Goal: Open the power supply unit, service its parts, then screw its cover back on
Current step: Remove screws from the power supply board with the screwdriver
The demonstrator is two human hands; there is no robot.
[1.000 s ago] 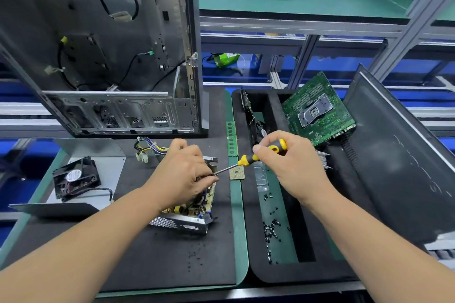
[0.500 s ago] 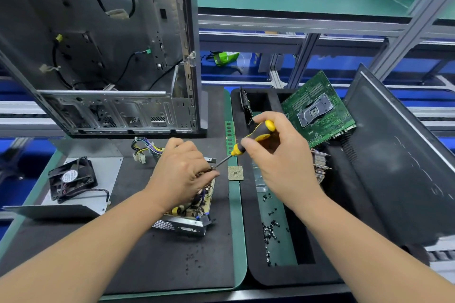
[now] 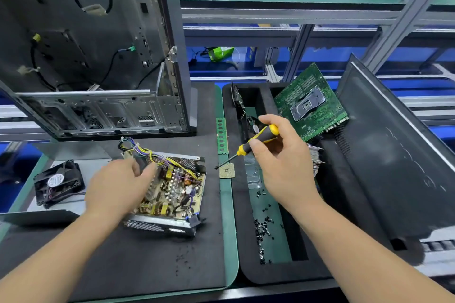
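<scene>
Head view, left hand [image 3: 118, 189]: lifted off power supply unit [image 3: 170, 189], fingers loosened, empty.
Right hand [image 3: 283, 165]: grips screwdriver [image 3: 256, 141], tip withdrawn.

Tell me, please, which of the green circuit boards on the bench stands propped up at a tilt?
The large motherboard with the metal socket frame leans tilted in the foam tray; the narrow memory stick lies flat.

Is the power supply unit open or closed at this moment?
Open. The power supply unit has no cover on top; its circuit board and wires are exposed.
</scene>
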